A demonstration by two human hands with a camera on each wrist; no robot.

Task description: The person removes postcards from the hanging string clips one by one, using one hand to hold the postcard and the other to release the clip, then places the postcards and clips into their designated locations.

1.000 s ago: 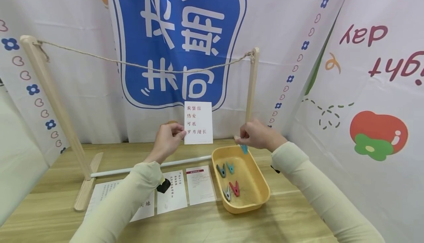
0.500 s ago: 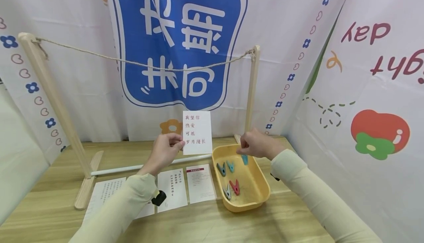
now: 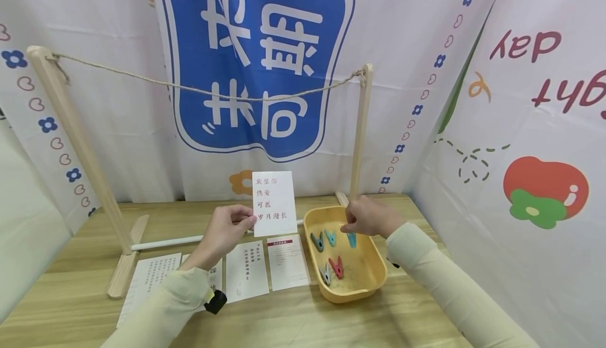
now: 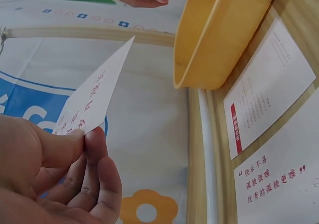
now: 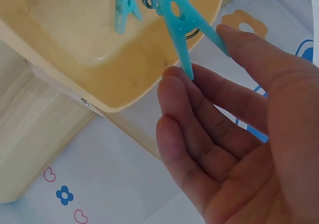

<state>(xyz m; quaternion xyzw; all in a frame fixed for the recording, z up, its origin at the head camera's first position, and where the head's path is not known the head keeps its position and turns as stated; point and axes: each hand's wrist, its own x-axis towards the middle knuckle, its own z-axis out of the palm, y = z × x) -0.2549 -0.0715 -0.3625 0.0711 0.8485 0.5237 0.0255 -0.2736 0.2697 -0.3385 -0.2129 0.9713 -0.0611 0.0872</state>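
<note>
My left hand (image 3: 226,231) pinches a white card (image 3: 274,200) with red writing by its left edge, between thumb and fingers. The card stands upright, above the pole at the back of the table. My right hand (image 3: 370,216) is over the far right end of a yellow basin (image 3: 376,285). It pinches the two legs of a teal clothespin (image 5: 175,22), its other end pointing away from the fingers, as the right wrist view shows. Down in the basin lie several more clothespins, among them a red one (image 3: 336,267), a dark grey one (image 3: 317,241) and another teal one (image 3: 330,238).
A twine line (image 3: 189,89) sags between two wooden posts (image 3: 362,132). A white pole (image 3: 165,243) joins the frame low down. Several printed cards (image 3: 289,264) lie on the wooden table (image 3: 284,321) left of the basin. Printed cloth (image 3: 454,190) hangs behind and at the right.
Both hands have come down: the left with the card, also slightly leftward lately, the right with the teal clothespin, lower into the basin. The clothespins lying in the basin have not moved.
</note>
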